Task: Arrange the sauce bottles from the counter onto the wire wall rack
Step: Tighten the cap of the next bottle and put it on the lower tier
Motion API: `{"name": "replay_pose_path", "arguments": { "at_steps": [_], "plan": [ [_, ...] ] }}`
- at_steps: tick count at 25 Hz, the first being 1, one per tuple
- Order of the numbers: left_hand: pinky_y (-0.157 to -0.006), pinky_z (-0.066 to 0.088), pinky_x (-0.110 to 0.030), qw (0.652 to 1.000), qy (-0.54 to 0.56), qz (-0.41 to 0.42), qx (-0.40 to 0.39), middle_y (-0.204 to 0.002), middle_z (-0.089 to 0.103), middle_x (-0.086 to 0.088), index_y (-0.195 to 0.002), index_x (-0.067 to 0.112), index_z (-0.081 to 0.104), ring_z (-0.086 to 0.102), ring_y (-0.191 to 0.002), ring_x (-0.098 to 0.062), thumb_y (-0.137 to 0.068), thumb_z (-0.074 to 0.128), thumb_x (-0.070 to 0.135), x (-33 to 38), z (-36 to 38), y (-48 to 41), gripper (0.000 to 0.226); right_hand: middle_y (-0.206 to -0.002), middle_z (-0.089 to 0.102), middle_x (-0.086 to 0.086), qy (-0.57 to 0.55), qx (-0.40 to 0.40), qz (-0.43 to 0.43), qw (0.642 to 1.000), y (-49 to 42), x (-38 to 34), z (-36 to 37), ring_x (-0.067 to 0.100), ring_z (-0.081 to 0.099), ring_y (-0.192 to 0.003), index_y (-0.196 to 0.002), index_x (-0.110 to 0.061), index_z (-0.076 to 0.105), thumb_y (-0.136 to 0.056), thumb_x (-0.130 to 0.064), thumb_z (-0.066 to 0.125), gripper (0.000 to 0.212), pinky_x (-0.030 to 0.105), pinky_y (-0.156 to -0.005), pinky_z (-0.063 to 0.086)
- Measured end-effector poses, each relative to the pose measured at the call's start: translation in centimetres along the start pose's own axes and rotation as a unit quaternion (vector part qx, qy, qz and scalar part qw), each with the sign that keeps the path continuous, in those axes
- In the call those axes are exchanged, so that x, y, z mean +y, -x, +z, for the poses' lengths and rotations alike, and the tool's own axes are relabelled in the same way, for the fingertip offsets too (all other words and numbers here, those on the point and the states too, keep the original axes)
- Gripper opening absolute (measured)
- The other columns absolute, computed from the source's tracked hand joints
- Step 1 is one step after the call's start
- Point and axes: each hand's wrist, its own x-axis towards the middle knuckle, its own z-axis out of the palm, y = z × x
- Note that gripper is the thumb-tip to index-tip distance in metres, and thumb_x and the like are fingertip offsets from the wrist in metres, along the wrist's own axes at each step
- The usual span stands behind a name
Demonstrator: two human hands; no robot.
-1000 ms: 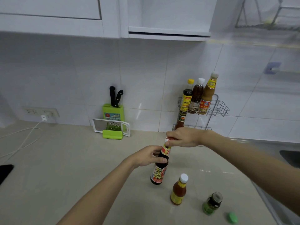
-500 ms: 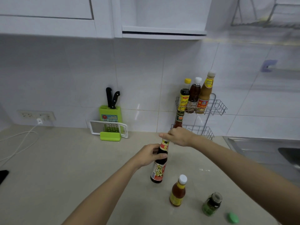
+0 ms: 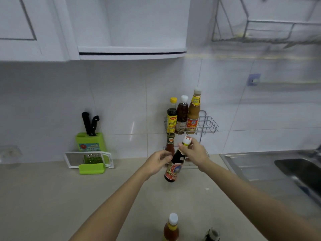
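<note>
Head view: lower rack tier (image 3: 205, 154) hidden behind right hand (image 3: 195, 152), clamped on dark bottle (image 3: 175, 165) neck; left hand (image 3: 157, 162) half-curled beside it, contact unclear; beige desk (image 3: 52, 197), white tiles.

Open rack space (image 3: 208, 123) beside bottles (image 3: 182, 115)

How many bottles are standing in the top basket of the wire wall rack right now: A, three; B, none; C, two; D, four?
A: the top basket of the wire wall rack holds three upright bottles side by side, the yellow-capped dark sauce bottle, the white-capped reddish-brown bottle and the tall orange-brown bottle.
</note>
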Motion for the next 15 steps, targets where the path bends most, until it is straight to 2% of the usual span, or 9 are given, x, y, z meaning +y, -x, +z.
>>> {"name": "replay_pose_path", "arguments": {
  "at_steps": [2, 5, 10, 12, 15],
  "plan": [
    [-0.091, 0.047, -0.025, 0.999, -0.04, -0.026, 0.024, -0.12, 0.066, -0.011, -0.118, 0.006, 0.061, 0.061, -0.111, -0.021, -0.094, 0.055, 0.021, -1.0, 0.1, -1.9, 0.028, -0.097, 0.065, 0.008, -0.022, 0.095, 0.06, 0.993, -1.9, 1.6, -1.6, 0.028, 0.066, -0.091, -0.096, -0.018, 0.054, -0.081, -0.046, 0.067, 0.034, 0.05, -0.078, 0.059],
    [-0.095, 0.046, -0.03, 0.994, -0.065, -0.074, 0.037, -0.115, 0.067, -0.014, -0.112, 0.005, 0.063, 0.062, -0.109, -0.025, -0.092, 0.055, 0.014, -1.9, 0.0, -3.9, 0.023, -0.102, 0.065, 0.014, -0.099, 0.168, 0.117, 0.974, -4.6, 3.7, -3.7, 0.032, 0.066, -0.09, -0.097, -0.012, 0.053, -0.082, -0.044, 0.066, 0.038, 0.049, -0.072, 0.061],
    [-0.09, 0.046, -0.029, 0.988, -0.077, -0.122, 0.048, -0.105, 0.067, -0.013, -0.106, 0.004, 0.064, 0.062, -0.102, -0.024, -0.09, 0.052, 0.009, -3.3, 0.9, -6.9, 0.02, -0.106, 0.066, 0.017, -0.243, 0.21, 0.195, 0.927, -9.7, 7.6, -4.2, 0.035, 0.068, -0.092, -0.105, -0.007, 0.057, -0.084, -0.04, 0.067, 0.04, 0.049, -0.07, 0.061],
    [-0.086, 0.045, -0.026, 0.986, -0.071, -0.14, 0.052, -0.099, 0.064, -0.01, -0.104, 0.005, 0.063, 0.06, -0.096, -0.021, -0.09, 0.052, 0.007, -4.3, 1.7, -8.2, 0.018, -0.108, 0.063, 0.015, -0.266, 0.232, 0.217, 0.91, -11.2, 8.9, -3.5, 0.033, 0.065, -0.095, -0.11, -0.007, 0.056, -0.085, -0.037, 0.066, 0.04, 0.05, -0.076, 0.06],
    [-0.083, 0.041, -0.021, 0.984, -0.074, -0.146, 0.065, -0.107, 0.058, -0.007, -0.118, -0.002, 0.057, 0.055, -0.104, -0.02, -0.093, 0.048, 0.002, -5.3, 2.5, -9.8, 0.028, -0.103, 0.058, 0.011, -0.266, 0.254, 0.231, 0.901, -12.6, 10.3, -2.3, 0.033, 0.063, -0.099, -0.112, -0.009, 0.053, -0.087, -0.039, 0.063, 0.04, 0.052, -0.088, 0.055]
  ]
}}
